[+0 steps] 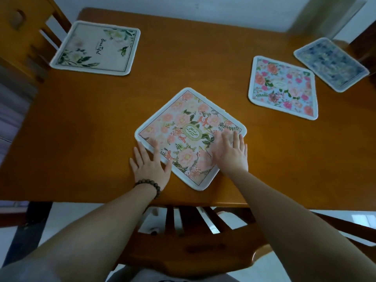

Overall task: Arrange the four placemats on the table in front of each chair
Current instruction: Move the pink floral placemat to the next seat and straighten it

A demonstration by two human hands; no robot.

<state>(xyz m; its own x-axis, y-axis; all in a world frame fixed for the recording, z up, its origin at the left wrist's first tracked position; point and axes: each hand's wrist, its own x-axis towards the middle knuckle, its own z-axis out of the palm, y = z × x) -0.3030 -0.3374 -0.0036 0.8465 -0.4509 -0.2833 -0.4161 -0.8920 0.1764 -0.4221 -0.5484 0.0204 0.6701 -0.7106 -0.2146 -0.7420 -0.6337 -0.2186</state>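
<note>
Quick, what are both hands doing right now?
Left hand: open, fingers flat on the peach floral placemat edge.
Right hand: open, pressing flat on the same placemat.

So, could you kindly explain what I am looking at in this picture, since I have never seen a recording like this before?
There is no machine here: a person wears a wide-angle camera on the head, so this single picture looks down along their own forearms. Below is a wooden table, with a chair back at its near edge. Four floral placemats lie on it: a white one with green leaves at far left, a pale blue one with pink roses at right, a dark blue one beyond it, and a peach one in front, turned cornerwise. The left hand, its wrist wearing a bead bracelet, lies flat at the peach mat's left edge. The right hand rests flat on that mat. Its fingers are straight; nothing is gripped.
</note>
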